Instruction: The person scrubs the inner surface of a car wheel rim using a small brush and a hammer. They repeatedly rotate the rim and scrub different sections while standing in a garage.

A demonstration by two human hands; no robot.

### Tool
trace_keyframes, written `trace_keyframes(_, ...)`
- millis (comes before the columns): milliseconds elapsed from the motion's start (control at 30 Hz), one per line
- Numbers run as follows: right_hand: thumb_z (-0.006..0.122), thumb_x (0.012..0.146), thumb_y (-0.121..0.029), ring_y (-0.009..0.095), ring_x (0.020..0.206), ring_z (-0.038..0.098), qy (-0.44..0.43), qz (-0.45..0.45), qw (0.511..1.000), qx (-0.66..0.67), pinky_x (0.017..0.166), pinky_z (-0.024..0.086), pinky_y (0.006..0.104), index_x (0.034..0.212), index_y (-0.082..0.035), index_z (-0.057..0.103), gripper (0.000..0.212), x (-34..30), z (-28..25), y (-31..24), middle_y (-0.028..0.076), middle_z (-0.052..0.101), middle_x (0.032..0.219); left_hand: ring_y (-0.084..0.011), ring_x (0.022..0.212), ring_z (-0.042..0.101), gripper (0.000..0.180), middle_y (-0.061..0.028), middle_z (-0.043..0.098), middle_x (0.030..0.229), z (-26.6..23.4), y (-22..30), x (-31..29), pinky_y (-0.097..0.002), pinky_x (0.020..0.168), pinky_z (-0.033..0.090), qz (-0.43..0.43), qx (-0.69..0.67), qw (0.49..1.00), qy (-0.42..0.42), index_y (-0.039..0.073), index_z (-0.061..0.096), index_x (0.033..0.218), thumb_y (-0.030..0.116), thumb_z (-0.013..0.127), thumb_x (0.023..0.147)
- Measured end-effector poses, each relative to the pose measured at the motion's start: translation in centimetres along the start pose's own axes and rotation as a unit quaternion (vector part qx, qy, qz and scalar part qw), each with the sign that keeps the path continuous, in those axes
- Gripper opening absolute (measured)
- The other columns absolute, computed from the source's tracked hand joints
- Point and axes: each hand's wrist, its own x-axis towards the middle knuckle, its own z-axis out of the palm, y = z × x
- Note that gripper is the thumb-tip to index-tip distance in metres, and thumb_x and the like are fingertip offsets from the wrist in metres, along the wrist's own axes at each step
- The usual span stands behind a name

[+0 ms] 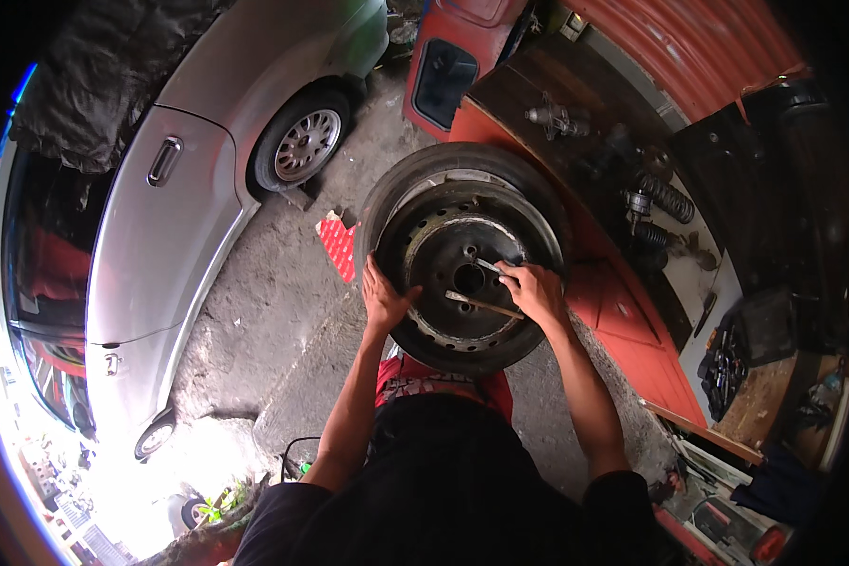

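Note:
A dark steel wheel rim [434, 327], round holes along its worn edge, lies on a larger black tyre [396, 184] in front of me. My left hand [387, 297] rests at the left side of the rim, its fingers stretched out along the edge and its thumb spread inward. Near the hub hole, my right hand [535, 291] is closed on a small metal tool [488, 266] whose end points left; its exact kind is unclear. Below that hand, a wooden-handled tool with a flat pale end [481, 304] lies across the rim.
A silver car [170, 245] stands to the left, its wheel turned my way. On the right, a workbench [514, 90] carries a coil spring [668, 197] and greasy parts. Red panels [623, 311] lean below it. A red printed cardboard piece [338, 243] lies on the concrete floor [245, 321].

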Motion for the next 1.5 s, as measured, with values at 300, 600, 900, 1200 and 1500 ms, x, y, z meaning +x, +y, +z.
trace_keyframes(300, 0.070, 0.089, -0.024, 0.033, 0.073, 0.069, 0.030, 0.034, 0.999, 0.003, 0.064, 0.055, 0.0442, 0.113, -0.020, 0.074, 0.025, -2.3, 0.1, 0.0, 0.012, 0.071, 0.082, -0.0437, 0.138, 0.035, 0.126, -0.0284, 0.036, 0.145, 0.3, -0.4, -0.4, -0.0485, 0.115, 0.030, 0.003, -0.009, 1.000, -0.006, -0.006, 0.014, 0.152, 0.039, 0.090, 0.063)
trace_keyframes(600, 0.071, 0.088, -0.022, 0.033, 0.074, 0.070, -0.009, 0.035, 0.999, -0.008, 0.064, 0.055, 0.0442, 0.113, -0.020, 0.074, 0.025, -2.9, -0.4, 0.6, 0.012, 0.071, 0.082, -0.0443, 0.138, 0.034, 0.126, -0.0289, 0.035, 0.146, 0.2, -0.6, -0.1, -0.0490, 0.115, 0.030, -0.003, 0.008, 1.000, -0.014, -0.007, 0.014, 0.152, 0.041, 0.090, 0.064)
trace_keyframes(900, 0.070, 0.089, -0.025, 0.031, 0.080, 0.070, -0.029, -0.029, 0.999, -0.011, 0.070, 0.056, 0.0432, 0.114, -0.024, 0.074, 0.025, 0.5, -0.9, 1.9, 0.009, 0.073, 0.091, -0.0436, 0.138, 0.034, 0.126, -0.0286, 0.035, 0.147, 0.2, -0.9, 0.2, -0.0486, 0.115, 0.030, 0.006, -0.005, 1.000, -0.001, -0.007, 0.013, 0.153, 0.039, 0.090, 0.064)
trace_keyframes(1200, 0.069, 0.088, -0.022, 0.031, 0.077, 0.069, -0.053, -0.112, 0.992, -0.032, 0.069, 0.055, 0.0432, 0.113, -0.023, 0.075, 0.026, 5.0, -0.8, 1.2, 0.009, 0.070, 0.086, -0.0419, 0.138, 0.036, 0.124, -0.0264, 0.037, 0.146, -0.1, -0.1, 0.1, -0.0480, 0.115, 0.031, -0.004, -0.012, 1.000, 0.000, -0.005, 0.015, 0.153, 0.036, 0.091, 0.063)
trace_keyframes(1500, 0.073, 0.085, -0.020, 0.028, 0.081, 0.069, -0.082, -0.179, 0.980, -0.041, 0.071, 0.054, 0.0411, 0.113, -0.024, 0.075, 0.029, 6.1, -0.5, 0.6, 0.008, 0.070, 0.091, -0.0414, 0.139, 0.034, 0.124, -0.0253, 0.036, 0.148, -0.5, 1.1, 0.1, -0.0477, 0.116, 0.030, -0.031, -0.016, 0.999, -0.023, -0.004, 0.015, 0.153, 0.034, 0.091, 0.063)
